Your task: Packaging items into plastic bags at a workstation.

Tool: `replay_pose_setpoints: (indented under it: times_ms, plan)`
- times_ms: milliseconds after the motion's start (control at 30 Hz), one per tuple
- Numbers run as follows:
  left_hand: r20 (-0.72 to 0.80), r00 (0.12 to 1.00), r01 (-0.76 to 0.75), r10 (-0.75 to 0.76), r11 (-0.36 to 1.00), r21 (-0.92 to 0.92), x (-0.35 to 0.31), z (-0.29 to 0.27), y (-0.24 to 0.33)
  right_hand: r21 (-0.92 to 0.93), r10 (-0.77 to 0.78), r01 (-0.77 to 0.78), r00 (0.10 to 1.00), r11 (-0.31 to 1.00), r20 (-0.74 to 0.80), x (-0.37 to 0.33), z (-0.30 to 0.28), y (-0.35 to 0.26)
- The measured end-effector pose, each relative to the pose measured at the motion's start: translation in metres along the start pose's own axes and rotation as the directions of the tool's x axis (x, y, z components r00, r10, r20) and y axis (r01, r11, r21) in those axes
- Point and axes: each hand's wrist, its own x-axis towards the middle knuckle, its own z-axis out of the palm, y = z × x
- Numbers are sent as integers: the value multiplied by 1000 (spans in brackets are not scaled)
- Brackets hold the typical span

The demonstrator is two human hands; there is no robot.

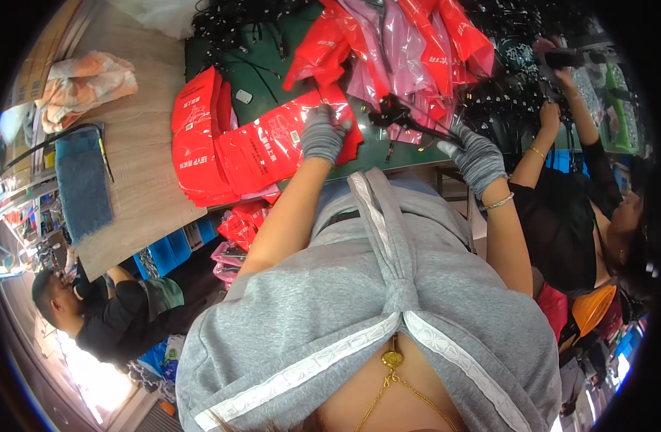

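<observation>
My left hand [325, 137], in a grey striped knit glove, is closed at the upper edge of a red plastic bag [262, 147] with white print. This bag lies on top of a fanned stack of similar bags; the fingertips are partly hidden. My right hand [477, 160], gloved the same way, grips a bundle of thin black cables [399, 114]. The bundle points left from the fingers, its connector ends hanging over the green table [265, 81]. Just beyond the hands lies a pile of red and pink glossy bags [409, 54].
More red bags [198, 137] are stacked at the left. Black cables [237, 29] are heaped at the far side, and others lie at the right near a co-worker's hand [550, 115]. A wooden board [150, 137] holds a blue cloth [83, 183]. Another person [107, 317] sits at the lower left.
</observation>
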Motion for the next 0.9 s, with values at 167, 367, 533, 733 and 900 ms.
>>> replay_pose_setpoints:
  times_ms: [167,367,533,733,900]
  plan:
    - [13,995,-99,100,951,292,1,11,-9,46,74,-85,979,995,192,-6,2,-6]
    - [-42,984,-159,174,957,244,5,12,-30,99,66,-86,980,991,189,-7,12,-6]
    - [45,998,-39,47,986,-161,-10,-1,-35,199,16,-51,984,979,176,-1,24,-12]
    - [43,982,-171,183,964,-204,-29,-15,-38,332,55,-144,963,932,264,21,38,-20]
    - [-4,971,-238,241,959,-155,-35,-28,-25,352,20,-117,964,929,267,24,46,-10]
